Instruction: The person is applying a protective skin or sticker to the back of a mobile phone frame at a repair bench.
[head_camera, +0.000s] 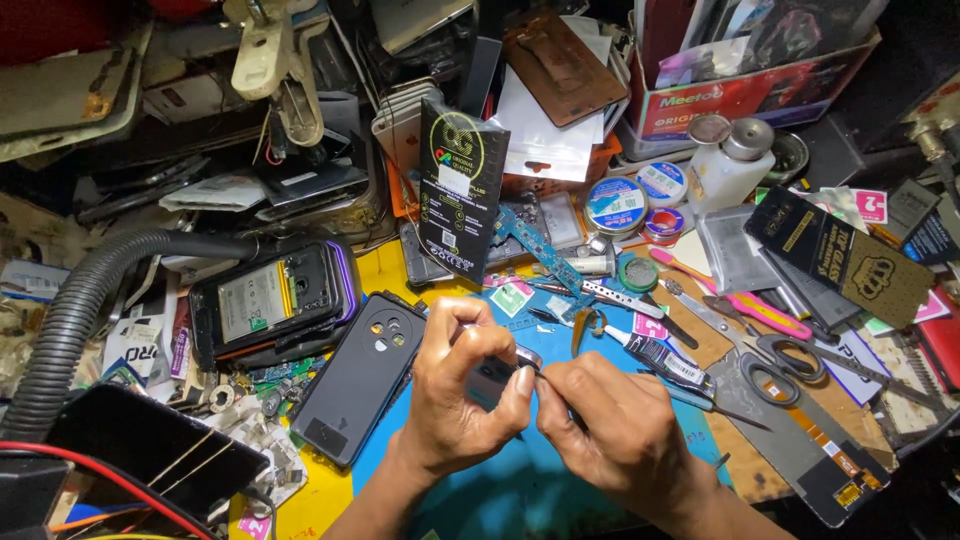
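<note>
My left hand (462, 390) and my right hand (610, 425) meet over a blue work mat (520, 490). Together they pinch a small dark part with a shiny rounded edge (528, 357); most of it is hidden by my fingers. Just left of my left hand lies a dark phone back cover (358, 375) with a round camera ring. Farther left rests an opened phone (272, 298) showing its battery and purple rim.
A grey ribbed hose (75, 315) curves along the left. Tweezers, a glue tube (660, 357), scissors (775, 355) and a pink tool (745, 300) lie to the right. A black packet (458, 190) stands behind, with tape rolls and a white bottle (728, 165) farther back.
</note>
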